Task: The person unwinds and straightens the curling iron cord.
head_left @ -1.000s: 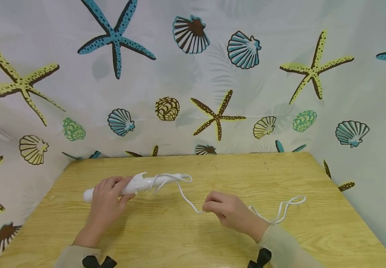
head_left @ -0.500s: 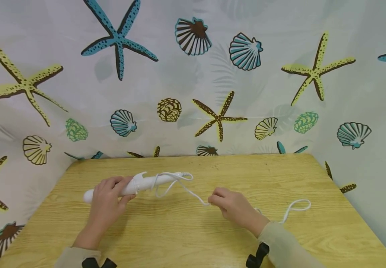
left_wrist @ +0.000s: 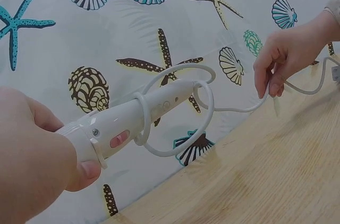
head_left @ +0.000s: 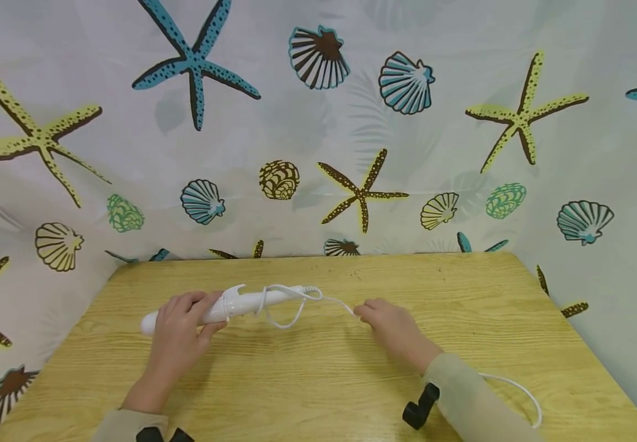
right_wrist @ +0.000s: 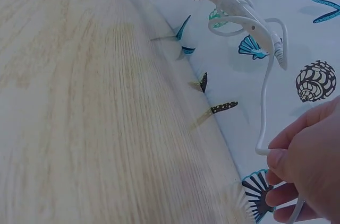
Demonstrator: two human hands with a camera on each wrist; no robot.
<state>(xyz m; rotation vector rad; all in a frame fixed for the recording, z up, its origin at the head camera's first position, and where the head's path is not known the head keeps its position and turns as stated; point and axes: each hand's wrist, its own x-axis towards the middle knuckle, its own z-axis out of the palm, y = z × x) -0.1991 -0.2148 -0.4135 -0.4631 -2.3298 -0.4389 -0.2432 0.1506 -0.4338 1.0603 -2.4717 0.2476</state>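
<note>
Curling iron (head_left: 230, 305), white, held just above table (head_left: 318, 380) mid-left | cord (head_left: 290, 304) looped round its barrel, running right | left hand (head_left: 180, 331) fingers curled round handle | right hand (head_left: 392, 328) fingertips pinching cord near table centre

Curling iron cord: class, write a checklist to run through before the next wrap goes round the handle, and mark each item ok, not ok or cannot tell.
1. Left hand grips the white curling iron: ok.
2. Right hand pinches the cord: ok.
3. Loops already lie round the handle: ok, though they hang loose.
4. Cord between iron and right hand free of knots: ok.
5. Slack cord trailing behind the right sleeve on the wooden table free of tangles: cannot tell, partly hidden.
6. Plug end in sight: not ok, it shows in no view.
</note>
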